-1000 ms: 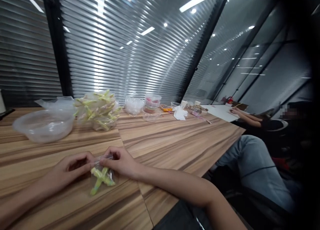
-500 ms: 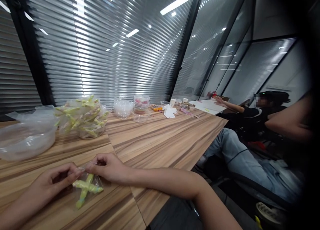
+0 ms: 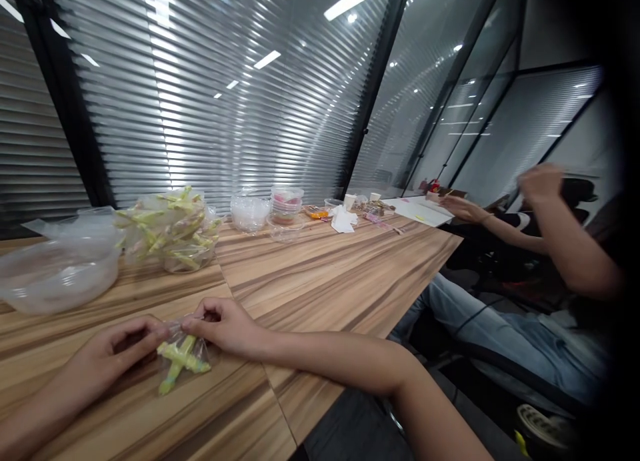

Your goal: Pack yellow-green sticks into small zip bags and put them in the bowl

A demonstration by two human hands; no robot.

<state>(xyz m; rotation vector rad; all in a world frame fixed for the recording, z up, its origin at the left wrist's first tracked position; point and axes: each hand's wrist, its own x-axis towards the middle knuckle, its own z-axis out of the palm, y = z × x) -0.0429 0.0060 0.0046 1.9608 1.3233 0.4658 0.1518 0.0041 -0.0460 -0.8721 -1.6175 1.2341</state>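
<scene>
A small clear plastic bag [image 3: 201, 353] lies on the wooden table in front of me, with a yellow-green cross-shaped piece [image 3: 181, 361] inside it. What the piece is made of I cannot tell; pale blue spots show on it. At the bag's upper left edge, my left hand [image 3: 131, 344] pinches the plastic between thumb and fingers. My right hand [image 3: 223, 324] grips the same edge a little further right, fingers curled. Both hands are close together, and the fingertips partly hide the bag's mouth.
Beyond my hands stands a clear container [image 3: 187, 257] heaped with similar yellow-green bagged pieces. A large translucent bowl [image 3: 60, 284] is at left. Stacked plastic tubs [image 3: 286, 204], crumpled tissue [image 3: 343, 219] and paper cups [image 3: 350, 201] line the back. People sit at right.
The bag with its yellow-green piece has shifted slightly up and right, its lower arm drawn closer. Both hands still pinch the bag's edge. A person at right has raised an arm.
</scene>
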